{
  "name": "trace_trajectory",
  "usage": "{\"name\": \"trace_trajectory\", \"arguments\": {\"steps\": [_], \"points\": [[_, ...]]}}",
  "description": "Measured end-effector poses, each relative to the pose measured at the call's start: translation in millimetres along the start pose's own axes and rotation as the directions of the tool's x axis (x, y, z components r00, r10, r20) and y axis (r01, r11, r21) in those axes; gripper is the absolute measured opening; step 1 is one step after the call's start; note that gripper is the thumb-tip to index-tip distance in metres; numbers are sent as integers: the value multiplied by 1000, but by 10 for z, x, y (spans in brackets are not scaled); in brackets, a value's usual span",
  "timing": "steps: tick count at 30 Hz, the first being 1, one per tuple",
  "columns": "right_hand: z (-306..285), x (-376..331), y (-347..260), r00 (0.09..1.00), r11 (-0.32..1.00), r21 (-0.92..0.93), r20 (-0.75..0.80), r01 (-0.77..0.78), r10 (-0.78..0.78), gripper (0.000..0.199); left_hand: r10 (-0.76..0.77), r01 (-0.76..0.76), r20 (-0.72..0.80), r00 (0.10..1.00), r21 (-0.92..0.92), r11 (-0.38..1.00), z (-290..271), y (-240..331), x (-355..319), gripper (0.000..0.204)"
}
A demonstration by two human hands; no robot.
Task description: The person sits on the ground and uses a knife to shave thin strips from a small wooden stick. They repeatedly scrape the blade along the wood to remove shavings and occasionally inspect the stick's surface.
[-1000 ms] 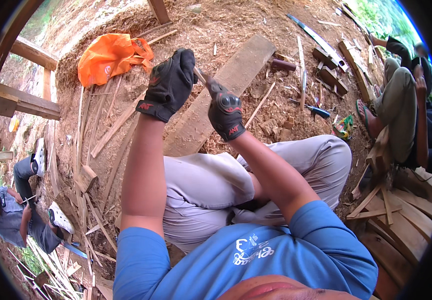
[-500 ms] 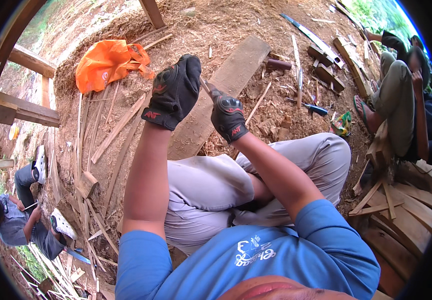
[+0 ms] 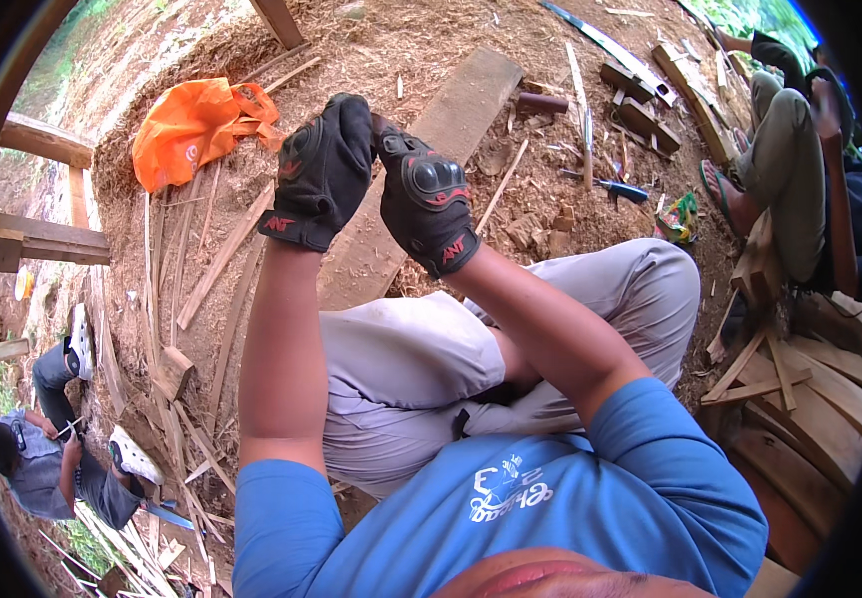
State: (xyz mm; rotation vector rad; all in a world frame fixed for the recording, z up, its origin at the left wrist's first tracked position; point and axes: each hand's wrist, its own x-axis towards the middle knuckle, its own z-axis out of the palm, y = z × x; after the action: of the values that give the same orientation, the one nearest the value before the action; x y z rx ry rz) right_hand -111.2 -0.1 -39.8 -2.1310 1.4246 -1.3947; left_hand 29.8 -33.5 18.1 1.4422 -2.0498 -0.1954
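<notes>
Both hands wear black gloves with red marks and are raised close together above my crossed legs. My left hand is closed, its fingers curled; whatever it holds is hidden. Against its fingers, my right hand is closed round a slim knife-like tool with a brownish end showing at the top between the gloves. The rest of that tool is covered by the gloves. Beneath and beyond them a wide wooden plank lies on the ground, dusted with shavings.
An orange bag lies left, above long wood strips. To the right are a handsaw, wooden planes, a brown cylinder and a blue-handled tool. Two other people sit at the far left and far right.
My right hand has moved left and up until it meets the left glove, covering the thin part of the tool. The left hand has shifted slightly left in the picture.
</notes>
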Motion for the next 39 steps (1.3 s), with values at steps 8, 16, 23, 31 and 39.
{"name": "trace_trajectory", "arguments": {"steps": [8, 16, 23, 31, 39], "points": [[90, -258, 383, 924, 958, -57, 252, -281, 286, 66, -157, 161, 96, 983, -28, 987, 23, 53, 30, 40], [255, -606, 655, 961, 965, -1, 98, -261, 260, 65, -168, 184, 156, 973, -95, 978, -17, 103, 85, 38], [-12, 19, -144, 993, 973, 231, -117, 12, 15, 66, -43, 43, 6, 999, -31, 999, 96, -113, -22, 44], [133, -534, 500, 792, 866, -123, 358, -484, 494, 65, -145, 161, 132, 981, -126, 979, 42, 117, 14, 43], [114, -212, 27, 982, 967, 171, 15, -189, 190, 66, 33, -33, 12, 999, 9, 999, 44, -47, -30, 36]]}}
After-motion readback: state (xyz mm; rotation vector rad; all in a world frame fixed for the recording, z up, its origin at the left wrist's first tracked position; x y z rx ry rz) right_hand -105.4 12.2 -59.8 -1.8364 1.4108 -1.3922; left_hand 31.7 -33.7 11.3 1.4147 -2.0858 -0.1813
